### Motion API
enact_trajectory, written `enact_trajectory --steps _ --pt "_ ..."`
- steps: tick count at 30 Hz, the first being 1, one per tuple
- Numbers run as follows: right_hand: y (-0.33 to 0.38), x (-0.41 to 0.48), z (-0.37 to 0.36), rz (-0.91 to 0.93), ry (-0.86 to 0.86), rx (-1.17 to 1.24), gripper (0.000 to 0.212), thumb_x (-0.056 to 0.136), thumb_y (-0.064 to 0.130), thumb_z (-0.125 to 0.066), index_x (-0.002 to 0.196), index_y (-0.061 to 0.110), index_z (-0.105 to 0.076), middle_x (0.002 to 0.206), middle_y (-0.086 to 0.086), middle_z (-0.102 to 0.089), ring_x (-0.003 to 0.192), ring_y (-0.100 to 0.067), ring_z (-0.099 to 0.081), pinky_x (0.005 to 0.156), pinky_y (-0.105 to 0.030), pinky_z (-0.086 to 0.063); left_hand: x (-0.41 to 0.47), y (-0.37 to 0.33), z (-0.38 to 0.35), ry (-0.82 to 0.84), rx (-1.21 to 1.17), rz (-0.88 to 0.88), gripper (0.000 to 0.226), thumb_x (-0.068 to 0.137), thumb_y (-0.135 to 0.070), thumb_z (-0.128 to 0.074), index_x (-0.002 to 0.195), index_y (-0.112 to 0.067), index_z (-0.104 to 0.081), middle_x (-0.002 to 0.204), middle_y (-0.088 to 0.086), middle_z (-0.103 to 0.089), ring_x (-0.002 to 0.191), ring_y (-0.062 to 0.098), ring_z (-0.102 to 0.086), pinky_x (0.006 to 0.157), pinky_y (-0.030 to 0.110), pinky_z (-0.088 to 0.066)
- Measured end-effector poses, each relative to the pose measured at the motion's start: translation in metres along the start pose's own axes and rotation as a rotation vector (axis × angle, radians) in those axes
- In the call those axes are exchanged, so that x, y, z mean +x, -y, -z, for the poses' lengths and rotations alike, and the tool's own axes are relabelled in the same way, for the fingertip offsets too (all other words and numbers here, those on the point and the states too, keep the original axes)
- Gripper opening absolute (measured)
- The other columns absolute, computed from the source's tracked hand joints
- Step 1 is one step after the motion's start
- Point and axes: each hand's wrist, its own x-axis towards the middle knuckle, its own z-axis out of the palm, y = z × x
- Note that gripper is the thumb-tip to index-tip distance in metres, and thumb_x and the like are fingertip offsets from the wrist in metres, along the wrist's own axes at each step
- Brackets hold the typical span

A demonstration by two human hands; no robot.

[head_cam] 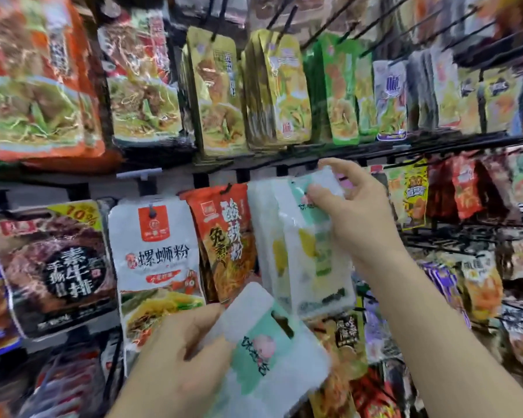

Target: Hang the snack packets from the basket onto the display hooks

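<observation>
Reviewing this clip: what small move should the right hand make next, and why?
Probably push the white-and-teal packet further back along its hook. The right hand pinches its top edge just under the rail, beside the red packet. Blur hides whether the hole is threaded. The left hand holds a second matching packet low, ready to go next.

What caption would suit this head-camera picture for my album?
Right hand holds a white-and-mint packet up by the display rail; left hand grips a second packet below.
</observation>
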Motion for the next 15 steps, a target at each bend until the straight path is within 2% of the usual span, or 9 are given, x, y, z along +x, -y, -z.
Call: enact_trajectory --steps 3,5,7,8,10,11,12,13,15 --pt "-0.013 0.021 -0.01 0.03 0.014 0.03 0.037 0.087 0.019 -0.07 0.121 0.027 -0.059 0.117 0.011 -0.058 0.113 -0.015 -0.056 0.092 -0.033 -0.047 0.011 -0.012 -0.011 -0.121 0.04 -0.06 0.086 0.052 -0.089 -0.051 0.078 -0.008 -0.064 0.075 0.023 -0.058 0.06 0.021 -0.056 0.06 0.029 -0.032" --pt "-0.021 0.026 -0.014 0.024 0.032 0.033 0.038 0.086 0.014 -0.069 0.12 0.025 -0.059 0.11 0.022 -0.055 0.115 -0.012 -0.054 0.093 -0.033 -0.046 0.023 -0.018 -0.019 -0.211 0.089 -0.117 0.071 0.062 -0.077 -0.048 0.08 -0.009 -0.063 0.069 0.017 -0.059 0.056 0.015 -0.052 0.055 0.027 -0.032" --pt "-0.03 0.028 -0.016 0.029 0.08 0.065 0.03 0.082 0.014 -0.069 0.107 0.029 -0.064 0.104 0.019 -0.06 0.111 -0.018 -0.06 0.09 -0.041 -0.052 0.036 -0.026 -0.03 -0.283 0.104 -0.168 0.057 0.077 -0.068 -0.051 0.081 -0.012 -0.063 0.066 0.012 -0.06 0.056 0.013 -0.051 0.054 0.028 -0.035" --pt "-0.034 0.029 -0.017 0.044 0.096 0.066 0.024 0.08 0.014 -0.069 0.097 0.03 -0.065 0.099 0.014 -0.065 0.105 -0.014 -0.063 0.087 -0.038 -0.054 0.043 -0.03 -0.034 -0.323 0.108 -0.185 0.05 0.085 -0.061 -0.055 0.081 -0.012 -0.063 0.065 0.011 -0.06 0.055 0.013 -0.05 0.054 0.028 -0.035" --pt "-0.039 0.033 -0.016 0.099 0.115 0.015 0.019 0.08 0.012 -0.069 0.081 0.031 -0.065 0.086 0.017 -0.066 0.085 0.014 -0.059 0.077 -0.015 -0.048 0.057 -0.033 -0.041 -0.416 0.166 -0.2 0.035 0.093 -0.044 -0.055 0.078 -0.013 -0.061 0.056 0.004 -0.053 0.05 0.009 -0.044 0.05 0.025 -0.035" --pt "-0.041 0.035 -0.015 0.127 0.133 -0.027 0.021 0.082 0.011 -0.069 0.078 0.031 -0.064 0.082 0.021 -0.064 0.08 0.02 -0.055 0.072 -0.006 -0.042 0.063 -0.034 -0.044 -0.457 0.193 -0.201 0.03 0.094 -0.039 -0.053 0.076 -0.015 -0.06 0.053 -0.001 -0.05 0.049 0.006 -0.042 0.05 0.024 -0.035" --pt "-0.042 0.038 -0.012 0.135 0.157 -0.051 0.022 0.082 0.01 -0.069 0.078 0.031 -0.065 0.082 0.023 -0.063 0.08 0.019 -0.054 0.073 -0.004 -0.04 0.068 -0.035 -0.046 -0.483 0.198 -0.195 0.028 0.095 -0.035 -0.052 0.073 -0.018 -0.058 0.05 -0.008 -0.049 0.048 0.005 -0.041 0.049 0.023 -0.034" --pt "-0.043 0.041 -0.01 0.121 0.19 -0.055 0.022 0.082 0.009 -0.069 0.078 0.031 -0.066 0.084 0.023 -0.064 0.083 0.013 -0.056 0.079 -0.009 -0.043 0.071 -0.036 -0.048 -0.503 0.199 -0.18 0.029 0.096 -0.033 -0.052 0.07 -0.02 -0.055 0.048 -0.013 -0.048 0.046 0.002 -0.039 0.049 0.022 -0.033" --pt "-0.042 0.044 -0.005 0.061 0.276 -0.044 0.021 0.081 0.01 -0.07 0.083 0.03 -0.069 0.089 0.02 -0.068 0.093 -0.003 -0.063 0.088 -0.027 -0.05 0.078 -0.037 -0.05 -0.537 0.215 -0.158 0.033 0.097 -0.032 -0.052 0.066 -0.021 -0.05 0.046 -0.017 -0.046 0.044 0.001 -0.037 0.047 0.021 -0.027"
